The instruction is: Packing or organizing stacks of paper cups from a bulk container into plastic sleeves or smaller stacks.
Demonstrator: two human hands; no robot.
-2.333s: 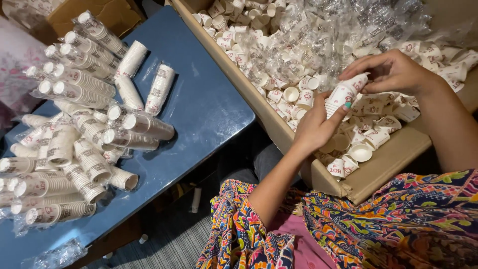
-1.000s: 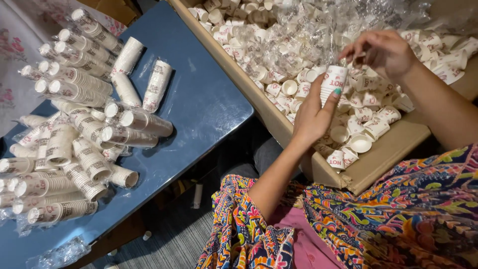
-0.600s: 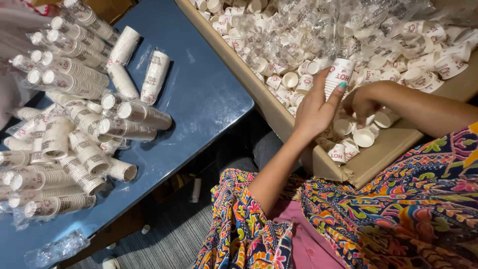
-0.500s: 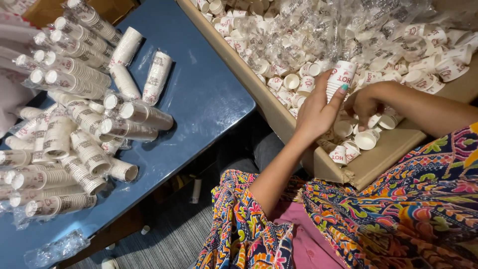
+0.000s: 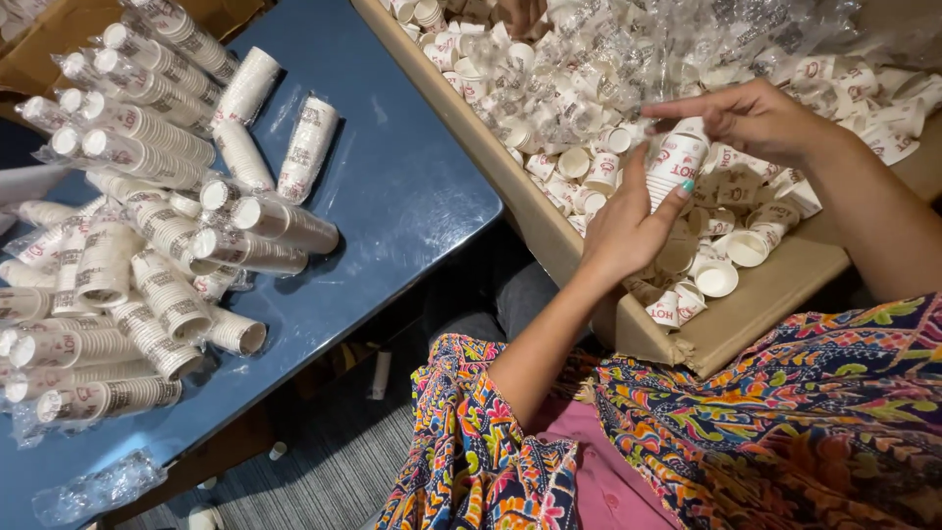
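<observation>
1. Both hands work over the cardboard box (image 5: 628, 329): left hand (image 5: 628, 231) grips a short stack of paper cups (image 5: 675, 167), right hand (image 5: 751, 118) pinches its top cup.
2. Many wrapped cup stacks (image 5: 147, 236) already lie on the blue table (image 5: 412, 186); heaps of loose cups (image 5: 589, 162) remain boxed.
3. Cups are thin white printed paper, tapered; wrappers crinkly clear plastic.
</observation>
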